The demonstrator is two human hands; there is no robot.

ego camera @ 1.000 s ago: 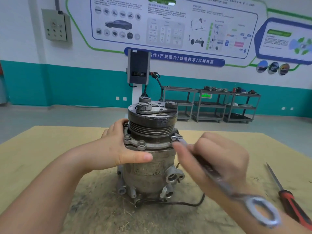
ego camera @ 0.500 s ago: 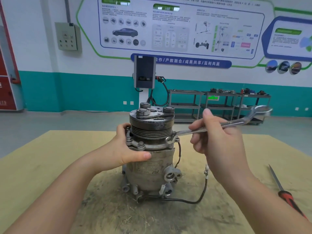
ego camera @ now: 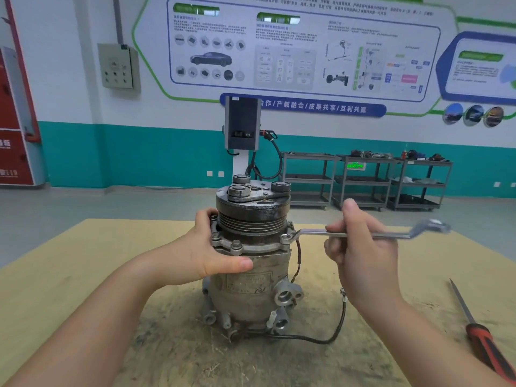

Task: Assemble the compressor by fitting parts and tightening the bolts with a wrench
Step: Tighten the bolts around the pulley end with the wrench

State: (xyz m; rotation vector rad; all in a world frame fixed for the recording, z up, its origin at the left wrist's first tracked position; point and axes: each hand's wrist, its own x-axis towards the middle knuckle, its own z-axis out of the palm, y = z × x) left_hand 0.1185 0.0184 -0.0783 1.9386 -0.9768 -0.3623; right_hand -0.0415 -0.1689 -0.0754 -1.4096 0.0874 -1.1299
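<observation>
The grey metal compressor (ego camera: 251, 280) stands upright on the yellow table (ego camera: 69, 275), its dark pulley on top. My left hand (ego camera: 203, 252) grips its left side at the bolted flange, thumb across the front of the body. A silver ring wrench (ego camera: 321, 233) lies level, its near ring seated on a flange bolt (ego camera: 285, 237) at the compressor's right side. My right hand (ego camera: 360, 247) holds the wrench shaft near its middle with curled fingers. The far ring end sticks out to the right. A black wire (ego camera: 335, 331) trails from the compressor base.
A red-handled screwdriver (ego camera: 480, 333) lies on the table at the right edge. Beyond the table are a charging post (ego camera: 242, 127) and metal shelving carts (ego camera: 365, 180) along the teal wall.
The wrench has swung from pointing toward me to pointing right and level, with its ring on the right flange bolt. My right hand went with it. My left hand kept its grip.
</observation>
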